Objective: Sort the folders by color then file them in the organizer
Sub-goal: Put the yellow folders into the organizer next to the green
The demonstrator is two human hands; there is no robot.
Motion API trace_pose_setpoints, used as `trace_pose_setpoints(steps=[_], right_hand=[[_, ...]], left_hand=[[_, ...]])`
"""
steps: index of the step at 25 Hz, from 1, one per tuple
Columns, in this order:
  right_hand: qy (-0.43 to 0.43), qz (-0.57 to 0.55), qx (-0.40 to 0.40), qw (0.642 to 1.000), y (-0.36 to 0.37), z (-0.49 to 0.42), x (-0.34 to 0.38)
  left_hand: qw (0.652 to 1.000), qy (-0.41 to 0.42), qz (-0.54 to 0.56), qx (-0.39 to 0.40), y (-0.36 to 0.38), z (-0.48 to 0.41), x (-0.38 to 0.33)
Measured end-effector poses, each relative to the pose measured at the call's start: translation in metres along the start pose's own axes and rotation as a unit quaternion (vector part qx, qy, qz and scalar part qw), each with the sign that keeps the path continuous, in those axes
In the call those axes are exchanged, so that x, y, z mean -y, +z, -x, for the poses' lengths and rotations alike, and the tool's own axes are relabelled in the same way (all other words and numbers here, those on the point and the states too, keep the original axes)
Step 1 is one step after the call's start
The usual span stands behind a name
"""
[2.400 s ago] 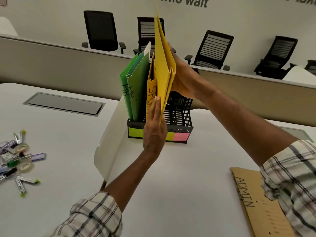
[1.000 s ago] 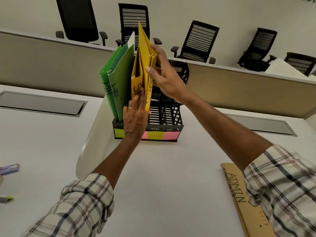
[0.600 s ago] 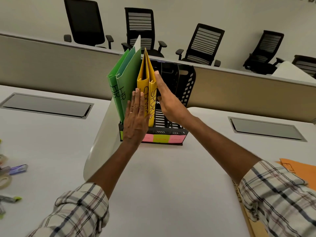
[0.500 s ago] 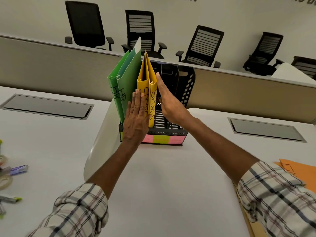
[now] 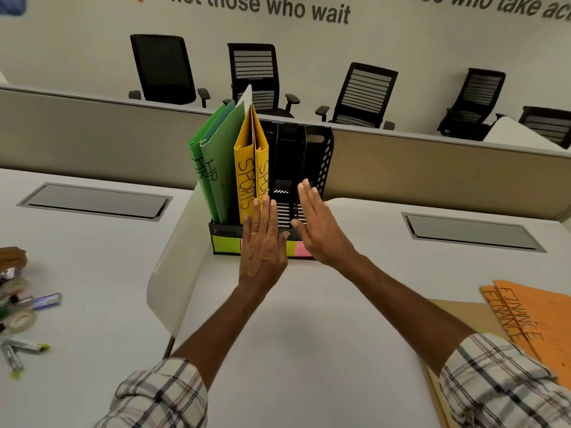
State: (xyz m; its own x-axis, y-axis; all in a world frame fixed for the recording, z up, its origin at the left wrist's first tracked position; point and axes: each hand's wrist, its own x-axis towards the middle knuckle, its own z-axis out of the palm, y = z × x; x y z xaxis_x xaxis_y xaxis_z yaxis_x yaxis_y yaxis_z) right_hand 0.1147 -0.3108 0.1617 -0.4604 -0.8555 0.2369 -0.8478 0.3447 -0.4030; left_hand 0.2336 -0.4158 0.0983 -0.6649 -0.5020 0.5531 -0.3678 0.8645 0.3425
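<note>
Folders are divided between two places. The white table (image 5: 309, 350) carries everything. A black mesh organizer (image 5: 318, 156) stands upright at its far middle. Its two right-hand compartments are seen to be vacant.

The orange FINANCE folders (image 5: 531, 322) lie flat at the table's right edge and are not yet filed. They rest on a tan folder (image 5: 457, 310) whose label is hidden.

The green HR folders (image 5: 216, 168) are filed in the leftmost compartment. The yellow SPORTS folders (image 5: 247, 174) are filed in the next one. Both pairs lean to the left.

The left hand (image 5: 262, 245) is held flat with straight fingers, and nothing is gripped. Its fingertips lie at the lower spine of the yellow pair, but contact cannot be confirmed. The right hand (image 5: 318, 230) is likewise flat and empty. It is raised before the vacant compartments.

Coloured labels (image 5: 225, 244) are fixed along the organizer's base and are partly covered by both hands. Tape rolls (image 5: 18, 316) and markers lie well apart at the left edge.

Probable faults:
- The leaning pairs may fan open or slump further once released, because little support is given on their left.
- The organizer appears light and may be pushed backward if a folder is driven in without the base being steadied.
- An orange folder may be misfiled if the covered labels are not checked first.
</note>
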Motion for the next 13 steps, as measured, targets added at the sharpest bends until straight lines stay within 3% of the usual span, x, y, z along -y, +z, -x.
trace_pose_setpoints(steps=[13], right_hand=[[0.066, 0.039, 0.053, 0.996, -0.072, 0.199, -0.131]], left_hand=[[0.997, 0.017, 0.028, 0.069, 0.035, 0.092, -0.196]])
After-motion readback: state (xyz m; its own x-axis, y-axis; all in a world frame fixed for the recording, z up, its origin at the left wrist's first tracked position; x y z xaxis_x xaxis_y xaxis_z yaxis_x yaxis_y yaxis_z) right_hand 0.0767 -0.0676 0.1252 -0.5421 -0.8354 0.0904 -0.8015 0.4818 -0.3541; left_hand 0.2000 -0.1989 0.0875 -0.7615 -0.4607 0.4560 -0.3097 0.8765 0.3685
